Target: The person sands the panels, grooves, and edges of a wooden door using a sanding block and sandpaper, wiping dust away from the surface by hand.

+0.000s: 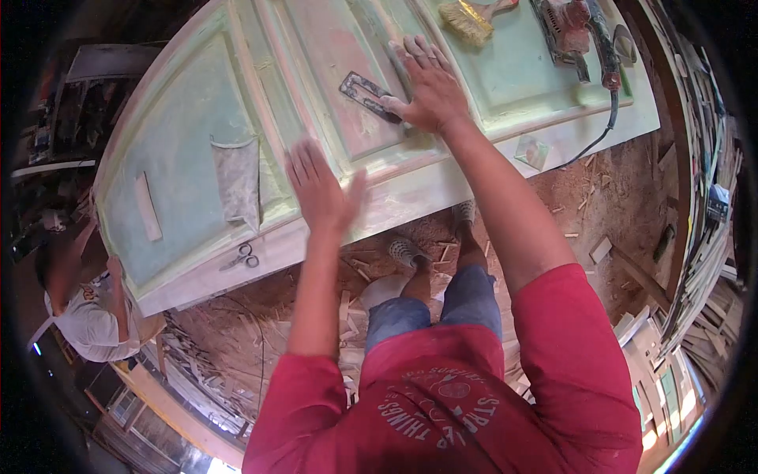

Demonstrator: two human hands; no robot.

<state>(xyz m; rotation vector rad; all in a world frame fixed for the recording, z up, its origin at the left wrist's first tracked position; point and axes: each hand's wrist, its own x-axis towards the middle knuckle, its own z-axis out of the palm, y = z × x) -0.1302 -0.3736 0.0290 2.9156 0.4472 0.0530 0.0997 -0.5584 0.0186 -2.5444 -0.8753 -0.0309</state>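
Note:
My left hand (322,189) hovers at the near edge of a pale green panelled door (189,103), its fingers stretched and smeared a little by motion; it holds nothing. My right hand (433,88) lies flat on the raised moulding with dusty fingers. Under its fingers a narrow grey strip shows, too covered to name. Beside the right thumb is a small flat rectangular piece (369,96) with a dark, dusty border; whether the thumb touches it I cannot tell. Left of my left hand lies a worn greyish sheet (237,182), perhaps sandpaper or cloth.
A brush (472,21) and a red power sander (567,30) with a cord lie at the far right of the door. Scissors (240,257) and a pale strip (148,207) lie left. Another person (91,316) is at the left end. Wood scraps litter the floor (600,197).

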